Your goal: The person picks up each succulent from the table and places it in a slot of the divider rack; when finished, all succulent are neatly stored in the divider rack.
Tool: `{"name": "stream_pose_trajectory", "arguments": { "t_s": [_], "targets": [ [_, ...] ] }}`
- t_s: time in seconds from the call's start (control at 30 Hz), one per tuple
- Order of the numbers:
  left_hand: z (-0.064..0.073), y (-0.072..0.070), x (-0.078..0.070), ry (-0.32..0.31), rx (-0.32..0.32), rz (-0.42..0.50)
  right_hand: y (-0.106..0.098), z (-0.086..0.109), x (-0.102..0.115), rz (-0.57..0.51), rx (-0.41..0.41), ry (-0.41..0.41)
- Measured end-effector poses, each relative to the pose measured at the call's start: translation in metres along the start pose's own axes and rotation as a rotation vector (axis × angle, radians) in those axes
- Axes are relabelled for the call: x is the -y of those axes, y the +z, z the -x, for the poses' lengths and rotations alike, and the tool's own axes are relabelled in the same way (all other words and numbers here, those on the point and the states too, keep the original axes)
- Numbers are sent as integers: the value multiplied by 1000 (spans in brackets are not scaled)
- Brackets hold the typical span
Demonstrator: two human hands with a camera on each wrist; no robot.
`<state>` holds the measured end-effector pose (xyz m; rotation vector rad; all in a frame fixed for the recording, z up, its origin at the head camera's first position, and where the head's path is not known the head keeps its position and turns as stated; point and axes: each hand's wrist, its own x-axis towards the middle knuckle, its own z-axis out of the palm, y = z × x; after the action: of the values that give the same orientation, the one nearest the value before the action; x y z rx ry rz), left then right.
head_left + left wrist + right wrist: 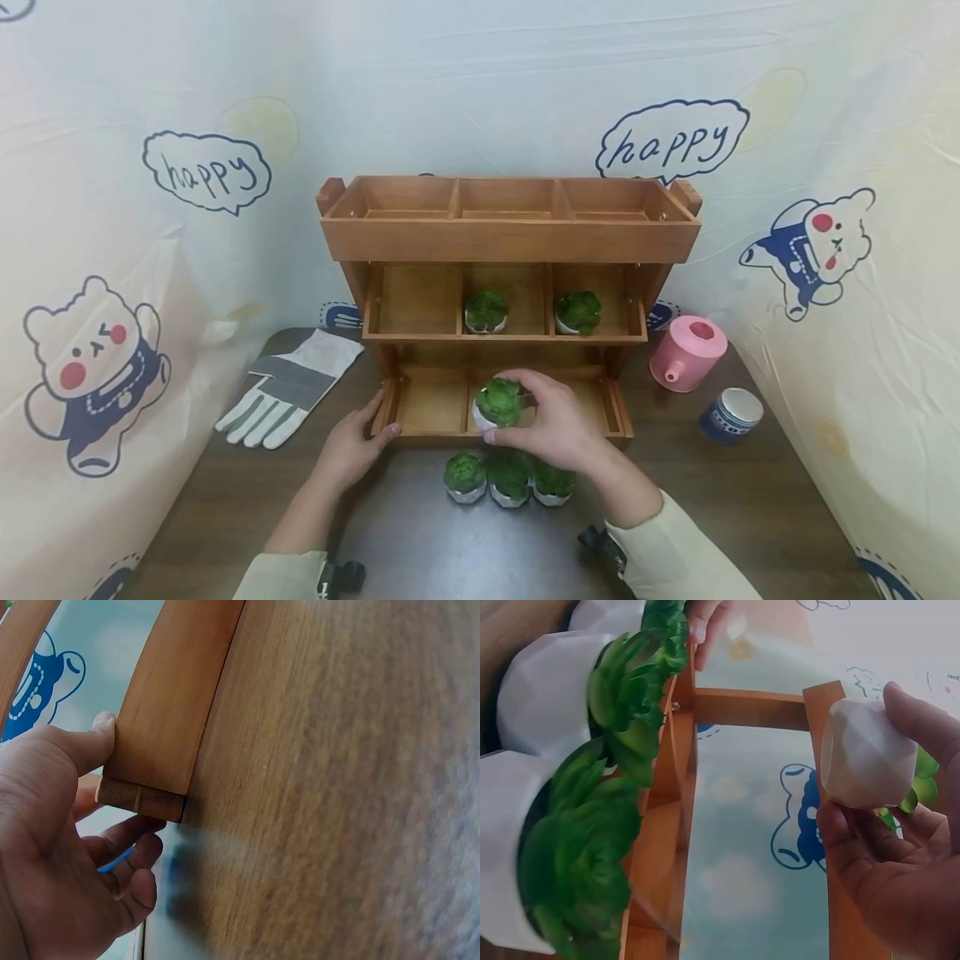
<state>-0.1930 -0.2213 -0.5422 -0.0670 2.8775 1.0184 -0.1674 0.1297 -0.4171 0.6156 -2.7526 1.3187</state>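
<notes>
My right hand (558, 421) pinches a small potted succulent (498, 402) between thumb and fingers, over the bottom tier of a three-tier wooden plant stand (510, 242). Its white faceted pot (870, 754) shows in the right wrist view, the green leaves turned toward the palm. My left hand (351, 448) grips the front left corner of the bottom tier (161, 712), thumb on the front board and fingers around the end. Three more potted succulents (465, 477) stand in a row on the table before the stand, partly beneath the right hand in the head view.
Two potted succulents (486, 311) sit in the middle tier's centre and right compartments. Left of the stand lies a pair of grey-and-white gloves (296, 387). To its right stand a pink watering can (686, 354) and a blue jar with a pale lid (731, 415).
</notes>
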Motion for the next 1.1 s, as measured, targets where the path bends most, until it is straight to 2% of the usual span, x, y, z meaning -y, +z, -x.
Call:
{"name": "stream_pose_trajectory", "arguments": {
  "t_s": [0.5,1.1],
  "targets": [
    [1,-1,-3,-3,-3,-6,4,-16,12,-24,16,-18],
    [1,-2,-3,-25,7,5,11,-42,29,-5,22,-87]
  ]
}}
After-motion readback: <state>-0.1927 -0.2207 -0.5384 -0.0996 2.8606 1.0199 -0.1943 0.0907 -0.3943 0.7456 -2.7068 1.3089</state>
